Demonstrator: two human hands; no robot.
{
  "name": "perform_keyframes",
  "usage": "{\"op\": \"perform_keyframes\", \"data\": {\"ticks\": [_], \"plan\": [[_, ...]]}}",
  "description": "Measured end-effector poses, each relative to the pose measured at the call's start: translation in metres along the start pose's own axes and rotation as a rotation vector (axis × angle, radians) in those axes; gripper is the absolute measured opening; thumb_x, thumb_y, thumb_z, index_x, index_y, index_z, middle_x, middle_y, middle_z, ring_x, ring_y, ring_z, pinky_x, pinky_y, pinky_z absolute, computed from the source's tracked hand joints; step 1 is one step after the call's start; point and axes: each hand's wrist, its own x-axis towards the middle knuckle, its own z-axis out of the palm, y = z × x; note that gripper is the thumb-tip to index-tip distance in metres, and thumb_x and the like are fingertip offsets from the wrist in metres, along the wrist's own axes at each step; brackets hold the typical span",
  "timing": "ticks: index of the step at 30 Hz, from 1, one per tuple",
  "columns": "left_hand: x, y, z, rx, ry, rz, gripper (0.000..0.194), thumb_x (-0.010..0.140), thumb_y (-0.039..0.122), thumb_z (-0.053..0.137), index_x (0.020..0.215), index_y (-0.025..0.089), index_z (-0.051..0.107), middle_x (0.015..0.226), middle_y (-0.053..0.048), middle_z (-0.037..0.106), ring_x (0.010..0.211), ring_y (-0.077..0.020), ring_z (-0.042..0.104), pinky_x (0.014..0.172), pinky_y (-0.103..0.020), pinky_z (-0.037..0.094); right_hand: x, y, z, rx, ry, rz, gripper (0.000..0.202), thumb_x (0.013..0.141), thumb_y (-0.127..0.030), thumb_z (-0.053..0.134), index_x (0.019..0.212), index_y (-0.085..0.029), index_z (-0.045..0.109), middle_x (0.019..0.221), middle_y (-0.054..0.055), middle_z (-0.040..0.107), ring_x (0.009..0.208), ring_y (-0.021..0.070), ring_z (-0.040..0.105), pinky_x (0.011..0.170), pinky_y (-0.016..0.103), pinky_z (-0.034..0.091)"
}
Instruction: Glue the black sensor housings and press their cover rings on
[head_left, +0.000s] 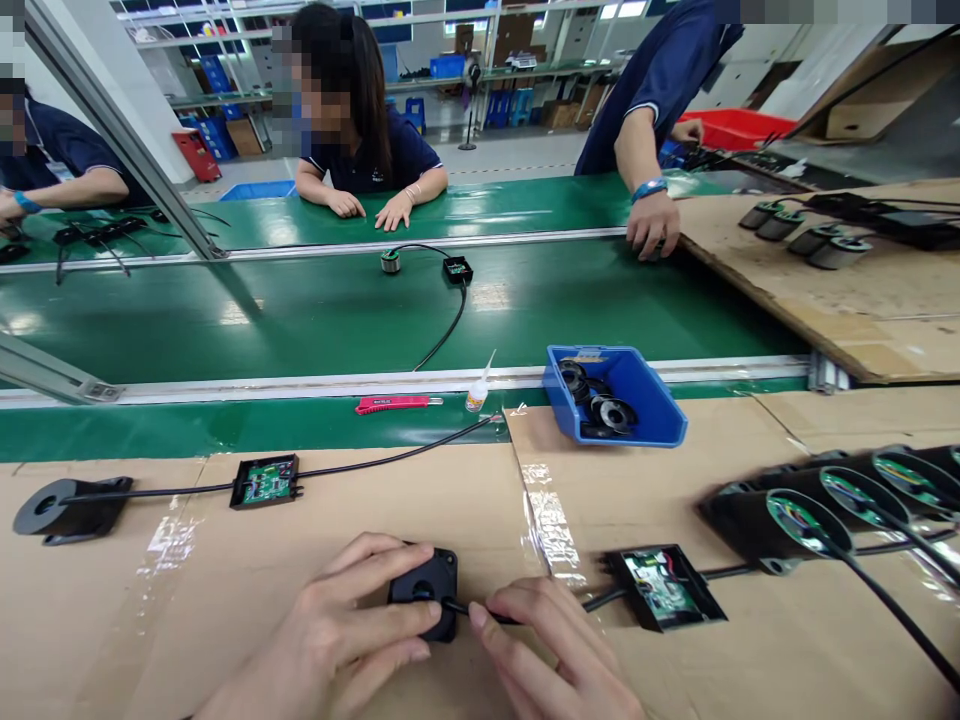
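Observation:
My left hand [337, 635] grips a black square-flanged housing [446, 575] on the cardboard, its fingers and thumb closed across the part. A black cable [604, 598] enters the housing, and my right hand [551, 650] pinches it close to the entry. To the right, that cable runs to an open black box with a green circuit board [664, 588]. On the left lies another black housing with a round cap [71, 508], its cable leading to a second open circuit-board box [265, 481].
A blue bin [652, 415] holds black ring-shaped parts. Near it are a small glue bottle [477, 392] and a red utility knife [397, 403]. Several black cylindrical housings [806, 520] with wires stand at right. Across the green conveyor [315, 310], co-workers sit or lean; one hand [654, 222] reaches onto it.

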Motion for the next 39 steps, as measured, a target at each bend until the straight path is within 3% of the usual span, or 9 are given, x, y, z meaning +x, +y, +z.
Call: {"op": "perform_keyframes", "data": {"ticks": [11,19,26,33,39], "plan": [[-0.005,-0.002,0.002,0.048,-0.054,-0.035,0.022,0.092,0.017,0.067,0.113,0.021,0.071,0.128,-0.015,0.066,0.110,-0.0259,0.062,0.086,-0.038,0.062,0.001,0.000,-0.003,0.015,-0.031,0.009,0.023,0.089,-0.001,0.053,0.092,-0.018,0.067,0.075,0.007,0.066,0.064,0.0147,0.059,0.055,0.027,0.052],[-0.005,0.002,0.003,0.131,-0.073,-0.038,0.020,0.093,0.013,0.063,0.111,0.019,0.071,0.127,-0.015,0.066,0.112,-0.0239,0.061,0.087,-0.033,0.061,0.001,-0.001,-0.002,0.019,-0.023,0.031,0.023,0.087,0.001,0.054,0.092,-0.018,0.067,0.076,0.006,0.066,0.065,0.0148,0.059,0.056,0.027,0.052],[-0.001,0.002,0.005,0.290,-0.054,0.059,0.016,0.097,0.016,0.057,0.105,0.018,0.071,0.117,-0.014,0.069,0.108,-0.0233,0.061,0.083,-0.030,0.062,0.001,-0.001,-0.003,0.011,-0.025,0.023,0.021,0.087,0.000,0.054,0.093,-0.015,0.067,0.076,0.008,0.067,0.066,0.0153,0.060,0.057,0.027,0.052],[-0.001,0.005,0.015,0.542,0.106,0.195,0.015,0.094,0.011,0.057,0.097,0.017,0.071,0.111,-0.011,0.072,0.107,-0.0274,0.063,0.090,-0.046,0.058,0.005,-0.001,-0.004,-0.068,-0.021,0.009,0.020,0.087,-0.003,0.055,0.092,-0.017,0.069,0.079,0.007,0.071,0.070,0.0167,0.064,0.063,0.030,0.053],[0.002,0.011,0.018,0.635,0.016,0.221,0.017,0.097,0.016,0.053,0.095,0.017,0.071,0.113,-0.012,0.074,0.112,-0.0279,0.064,0.099,-0.048,0.053,0.002,-0.001,-0.006,-0.090,-0.035,0.003,0.016,0.091,-0.008,0.056,0.094,-0.018,0.068,0.081,0.005,0.074,0.073,0.0179,0.067,0.070,0.032,0.055]]}}
